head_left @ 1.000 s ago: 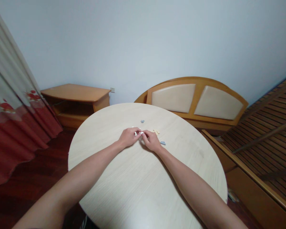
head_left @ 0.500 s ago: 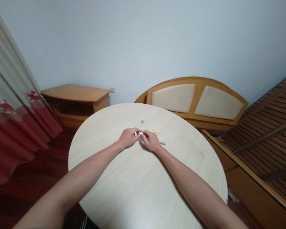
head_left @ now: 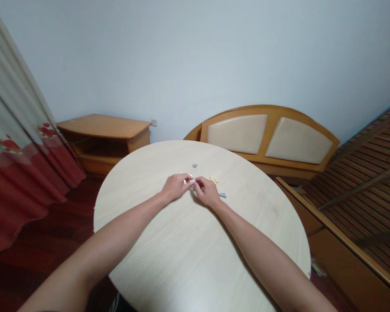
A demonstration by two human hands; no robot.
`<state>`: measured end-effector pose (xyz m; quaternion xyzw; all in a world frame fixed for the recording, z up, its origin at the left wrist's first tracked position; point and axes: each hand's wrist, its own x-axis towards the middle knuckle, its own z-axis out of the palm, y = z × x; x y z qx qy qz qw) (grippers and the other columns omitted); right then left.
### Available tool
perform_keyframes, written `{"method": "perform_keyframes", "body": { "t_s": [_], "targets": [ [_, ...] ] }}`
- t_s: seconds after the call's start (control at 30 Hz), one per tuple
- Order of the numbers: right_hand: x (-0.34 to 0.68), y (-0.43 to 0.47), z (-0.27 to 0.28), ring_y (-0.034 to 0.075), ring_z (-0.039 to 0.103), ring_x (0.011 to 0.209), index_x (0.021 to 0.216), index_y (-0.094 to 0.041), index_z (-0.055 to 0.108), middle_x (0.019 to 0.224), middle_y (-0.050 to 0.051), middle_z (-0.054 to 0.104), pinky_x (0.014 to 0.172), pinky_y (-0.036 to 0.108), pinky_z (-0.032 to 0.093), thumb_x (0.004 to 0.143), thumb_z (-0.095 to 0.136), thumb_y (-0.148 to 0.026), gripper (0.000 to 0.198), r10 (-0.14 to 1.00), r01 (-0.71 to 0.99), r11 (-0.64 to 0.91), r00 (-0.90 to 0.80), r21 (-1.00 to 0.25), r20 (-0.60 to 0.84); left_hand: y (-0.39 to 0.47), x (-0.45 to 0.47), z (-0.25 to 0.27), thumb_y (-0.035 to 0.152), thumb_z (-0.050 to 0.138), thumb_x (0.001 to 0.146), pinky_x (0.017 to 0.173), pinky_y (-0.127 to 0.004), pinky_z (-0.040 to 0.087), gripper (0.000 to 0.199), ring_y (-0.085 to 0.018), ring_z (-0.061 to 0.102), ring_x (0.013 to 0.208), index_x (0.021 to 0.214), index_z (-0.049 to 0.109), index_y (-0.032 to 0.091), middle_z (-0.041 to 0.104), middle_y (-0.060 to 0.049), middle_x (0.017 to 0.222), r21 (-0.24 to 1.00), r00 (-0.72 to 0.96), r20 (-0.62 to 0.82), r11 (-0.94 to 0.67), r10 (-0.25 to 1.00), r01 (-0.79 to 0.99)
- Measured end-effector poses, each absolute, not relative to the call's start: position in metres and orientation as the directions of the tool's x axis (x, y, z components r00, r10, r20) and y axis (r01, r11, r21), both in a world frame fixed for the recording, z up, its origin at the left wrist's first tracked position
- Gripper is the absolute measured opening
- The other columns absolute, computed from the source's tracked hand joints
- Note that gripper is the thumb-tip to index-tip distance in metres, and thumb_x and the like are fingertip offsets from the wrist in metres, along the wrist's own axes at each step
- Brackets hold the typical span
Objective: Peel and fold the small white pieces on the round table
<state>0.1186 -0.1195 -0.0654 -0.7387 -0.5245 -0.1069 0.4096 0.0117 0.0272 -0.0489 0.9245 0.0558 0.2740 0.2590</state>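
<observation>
Above the middle of the round pale wooden table (head_left: 188,242), my left hand (head_left: 176,186) and my right hand (head_left: 207,190) meet at the fingertips. Both are closed in a pinch on one small white piece (head_left: 192,181), its kind too small to make out. More white bits show just behind the left fingers, partly covered by them. A small grey piece (head_left: 195,165) lies beyond the hands. Right of my right hand are several yellowish pieces (head_left: 214,180) and a grey-blue piece (head_left: 222,195).
A wooden cabinet (head_left: 104,126) stands against the wall at the back left. Behind the table is a headboard (head_left: 237,133) with cream panels. A slatted wooden frame (head_left: 370,173) leans at the right, and a red and white curtain (head_left: 26,169) hangs at the left.
Both hands keep nearly the same place and pinch, with only a slight shift of the fingers around the white piece. The pieces on the table have not moved.
</observation>
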Motion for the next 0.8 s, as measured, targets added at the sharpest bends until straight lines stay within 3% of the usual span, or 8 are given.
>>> {"method": "perform_keyframes", "body": {
  "t_s": [0.53, 0.8],
  "targets": [
    [0.1268, -0.1178, -0.0722, 0.021, 0.069, 0.090, 0.102, -0.020, 0.071, 0.102, 0.009, 0.076, 0.084, 0.034, 0.051, 0.094, 0.050, -0.024, 0.023, 0.677, 0.889, -0.039, 0.360, -0.457, 0.642, 0.0262, 0.0097, -0.0451, 0.034, 0.058, 0.091, 0.073, -0.027, 0.048, 0.022, -0.017, 0.065, 0.077, 0.096, 0.076, 0.022, 0.076, -0.003, 0.091, 0.476, 0.876, 0.427, -0.880, 0.227, -0.004],
    [0.1252, -0.1175, -0.0710, 0.021, 0.069, 0.087, 0.101, -0.020, 0.071, 0.099, 0.008, 0.075, 0.081, 0.033, 0.051, 0.096, 0.049, -0.027, 0.023, 0.651, 0.880, -0.070, 0.397, -0.469, 0.647, 0.0266, 0.0102, -0.0453, 0.034, 0.058, 0.092, 0.072, -0.026, 0.047, 0.023, -0.016, 0.065, 0.076, 0.095, 0.077, 0.023, 0.076, -0.003, 0.091, 0.473, 0.869, 0.441, -0.881, 0.223, -0.015]
  ]
}}
